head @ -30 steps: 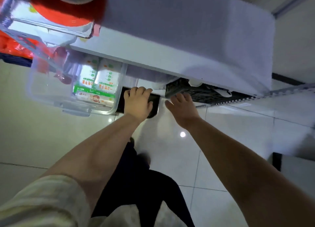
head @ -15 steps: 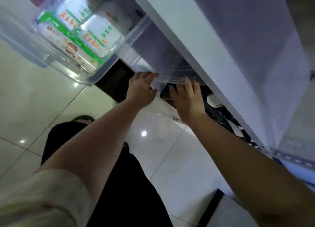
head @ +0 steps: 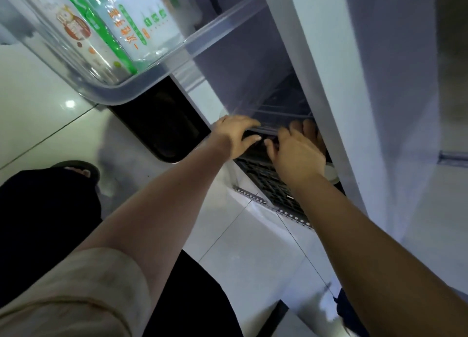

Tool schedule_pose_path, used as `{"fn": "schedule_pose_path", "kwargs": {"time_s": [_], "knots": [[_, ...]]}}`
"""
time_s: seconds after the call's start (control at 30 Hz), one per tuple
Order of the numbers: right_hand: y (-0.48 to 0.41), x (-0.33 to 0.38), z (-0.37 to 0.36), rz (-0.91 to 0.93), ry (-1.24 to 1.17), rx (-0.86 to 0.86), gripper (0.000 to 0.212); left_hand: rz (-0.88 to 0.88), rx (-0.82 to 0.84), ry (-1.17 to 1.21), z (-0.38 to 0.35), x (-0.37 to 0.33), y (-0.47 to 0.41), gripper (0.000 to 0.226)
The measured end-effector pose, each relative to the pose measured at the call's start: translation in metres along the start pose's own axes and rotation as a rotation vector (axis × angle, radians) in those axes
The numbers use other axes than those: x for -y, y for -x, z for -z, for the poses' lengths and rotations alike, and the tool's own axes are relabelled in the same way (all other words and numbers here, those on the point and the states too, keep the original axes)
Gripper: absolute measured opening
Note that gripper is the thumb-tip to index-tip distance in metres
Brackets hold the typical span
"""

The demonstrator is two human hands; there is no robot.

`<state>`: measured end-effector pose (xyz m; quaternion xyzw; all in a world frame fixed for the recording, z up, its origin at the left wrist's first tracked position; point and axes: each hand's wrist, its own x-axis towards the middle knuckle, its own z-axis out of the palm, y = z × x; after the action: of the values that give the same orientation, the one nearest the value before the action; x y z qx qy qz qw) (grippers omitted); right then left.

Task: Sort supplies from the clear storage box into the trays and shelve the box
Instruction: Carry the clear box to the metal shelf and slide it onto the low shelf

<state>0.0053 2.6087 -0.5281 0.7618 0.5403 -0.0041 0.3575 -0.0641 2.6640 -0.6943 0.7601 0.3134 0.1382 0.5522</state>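
Note:
A clear storage box (head: 152, 82) with green and white packets (head: 136, 25) juts out at the top left, under the white shelf unit (head: 329, 88). Lower down, a second clear plastic container (head: 268, 108) sits in the shelf opening; its contents cannot be made out. My left hand (head: 234, 136) grips its near rim, fingers on top and thumb underneath. Close beside it, my right hand (head: 298, 154) holds the same rim, fingers reaching over the edge into the shadow.
A black lattice crate (head: 268, 184) lies under my hands, on a perforated metal rail (head: 273, 208). A dark bin (head: 157, 123) stands on the tiled floor to the left. My sandalled foot (head: 76, 169) is at the left.
The view has tilted and closed in on the shelf. Both hands moved closer together and deeper under the shelf, from the black trays onto the clear container's rim.

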Motion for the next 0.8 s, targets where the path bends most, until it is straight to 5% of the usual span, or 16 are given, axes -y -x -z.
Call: {"fn": "schedule_pose_path", "kwargs": {"time_s": [0.3,0.57,0.67,0.8], "knots": [[0.017,0.012,-0.007,0.021,0.003,-0.079,0.035,0.009,-0.022,0.102,-0.004,-0.001,0.028,0.038],[0.057,0.035,-0.002,0.097,0.098,-0.030,0.022,-0.029,-0.079,-0.140,0.003,0.007,0.078,0.029],[0.073,0.041,-0.003,0.088,0.109,0.066,0.048,-0.063,-0.074,-0.268,0.002,0.010,0.088,0.022],[0.087,0.042,-0.004,0.107,0.076,-0.029,0.052,-0.072,-0.039,-0.352,0.011,0.004,0.096,0.031]]}}
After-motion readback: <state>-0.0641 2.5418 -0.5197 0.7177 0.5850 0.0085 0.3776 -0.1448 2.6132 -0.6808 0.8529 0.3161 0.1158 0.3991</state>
